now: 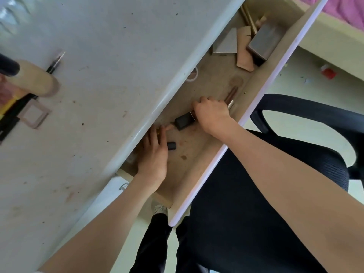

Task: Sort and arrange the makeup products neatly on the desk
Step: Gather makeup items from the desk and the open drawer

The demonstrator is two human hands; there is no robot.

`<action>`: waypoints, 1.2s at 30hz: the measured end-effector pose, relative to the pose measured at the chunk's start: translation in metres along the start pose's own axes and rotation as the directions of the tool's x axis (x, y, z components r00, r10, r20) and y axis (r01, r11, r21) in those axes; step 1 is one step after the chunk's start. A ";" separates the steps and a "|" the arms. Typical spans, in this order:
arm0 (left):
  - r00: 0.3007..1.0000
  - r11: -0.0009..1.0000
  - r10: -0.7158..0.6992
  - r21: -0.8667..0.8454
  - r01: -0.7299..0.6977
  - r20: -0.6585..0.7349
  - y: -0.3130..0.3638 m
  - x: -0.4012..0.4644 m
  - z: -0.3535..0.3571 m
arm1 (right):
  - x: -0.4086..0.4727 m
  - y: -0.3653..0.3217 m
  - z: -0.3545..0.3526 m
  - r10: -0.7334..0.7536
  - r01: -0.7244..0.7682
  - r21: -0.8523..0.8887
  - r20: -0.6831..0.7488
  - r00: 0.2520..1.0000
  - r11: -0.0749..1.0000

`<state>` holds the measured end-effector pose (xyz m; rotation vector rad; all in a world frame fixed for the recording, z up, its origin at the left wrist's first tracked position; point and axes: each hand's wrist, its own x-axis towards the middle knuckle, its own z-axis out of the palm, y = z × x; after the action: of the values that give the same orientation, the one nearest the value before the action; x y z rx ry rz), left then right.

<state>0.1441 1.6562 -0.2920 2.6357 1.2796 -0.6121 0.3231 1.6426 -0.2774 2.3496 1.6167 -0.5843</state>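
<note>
Both hands reach into the open desk drawer (262, 79). My right hand (211, 113) grips a bundle of makeup items: a black rectangular case (183, 121) juts out to its left and thin brown and silver sticks (230, 99) stick out past its knuckles. My left hand (154, 152) lies palm down on the drawer floor under the desk edge, its fingertips at a small gold and pink item (167, 127); whether it holds that item is hidden. A small black cap (171, 145) lies beside the left thumb.
A grey box (264, 41), tan cards (244, 50) and a grey card sit at the drawer's far end. On the white desk (108, 66) lie a black pen (56, 62), a beige tube (35, 79) and a pink square frame (33, 115). A black chair (275, 174) stands below.
</note>
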 end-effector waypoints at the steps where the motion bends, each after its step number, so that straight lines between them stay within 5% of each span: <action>1: 0.999 0.999 0.015 0.033 -0.015 -0.030 0.001 -0.003 0.002 | 0.000 0.000 -0.001 -0.002 0.002 0.000 0.002 1.000 1.000; 5: 0.985 0.993 0.034 0.117 -0.014 -0.169 0.004 -0.005 0.011 | -0.002 0.000 -0.002 -0.019 0.019 0.002 0.016 1.000 1.000; 13: 0.997 0.985 0.061 0.163 -0.051 -0.055 0.012 -0.006 0.013 | -0.011 -0.001 -0.007 -0.058 0.056 0.084 0.012 0.998 0.995; 21: 0.962 0.976 0.218 0.060 -0.211 -0.163 0.005 -0.013 0.008 | -0.039 0.007 -0.014 -0.003 0.024 0.305 -0.069 0.998 0.952; 24: 0.949 0.961 0.250 -0.069 -0.267 -0.195 0.012 -0.021 -0.008 | -0.050 0.013 -0.016 0.038 0.039 0.571 -0.124 0.992 0.820; 27: 0.974 0.934 0.139 -0.305 -0.189 -0.178 0.025 -0.031 -0.033 | -0.060 0.012 -0.023 0.150 0.051 0.828 -0.161 0.975 0.558; 30: 0.979 0.819 0.009 -0.561 -0.124 -0.203 0.030 -0.040 -0.056 | -0.066 0.008 -0.036 0.266 0.042 0.942 -0.136 0.954 0.332; 36: 0.976 0.299 -0.206 -0.954 0.001 -0.064 0.003 -0.031 -0.111 | -0.059 -0.017 -0.065 0.271 0.029 0.987 -0.071 0.960 0.159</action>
<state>0.1617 1.6654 -0.1787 1.5551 1.2554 0.3811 0.3012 1.6259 -0.1928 3.5063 1.1092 -1.8959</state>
